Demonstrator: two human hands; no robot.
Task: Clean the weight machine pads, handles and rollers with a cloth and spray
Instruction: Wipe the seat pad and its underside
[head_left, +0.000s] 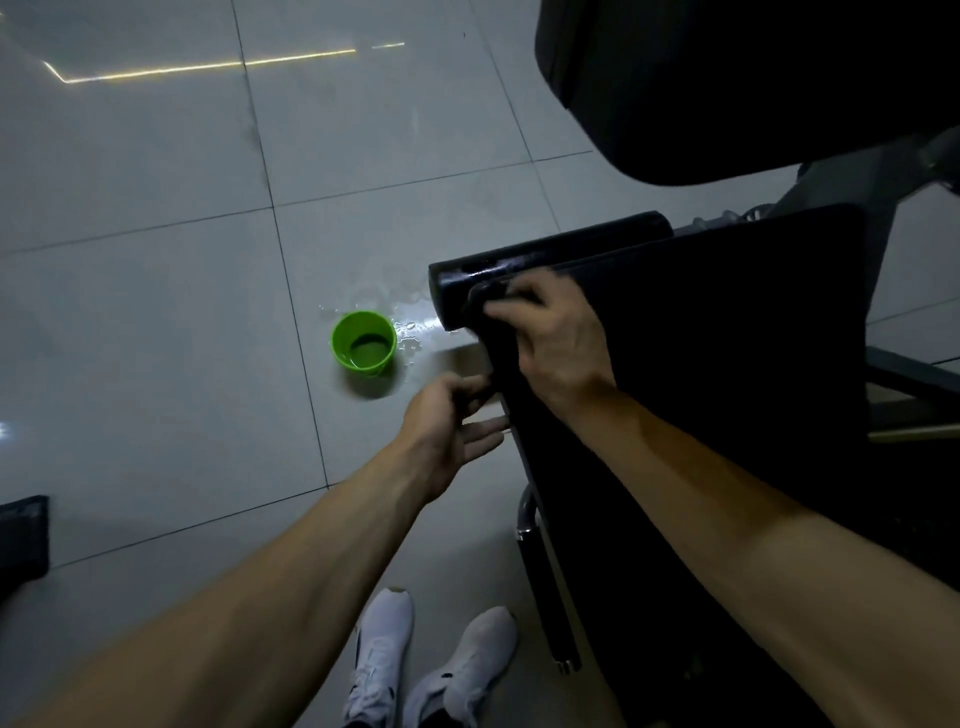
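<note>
The black seat pad (701, 364) of the weight machine fills the right side. Behind its far edge lies a black roller (550, 249), glossy and wet. A dark cloth (496, 353) hangs over the pad's near-left corner and side edge; it is hard to tell from the pad in the dim light. My right hand (545, 332) holds the cloth's top against that corner, fingers curled over it. My left hand (452, 421) pinches the cloth's lower end at the pad's side, its lower fingers straight. No spray bottle is in view.
A green bucket (363, 343) with water stands on the tiled floor left of the roller, beside a puddle (415, 322). A large black back pad (727, 78) hangs at upper right. A chrome frame tube (527, 514), white shoes (431, 670) and a dark object (21, 540) sit low.
</note>
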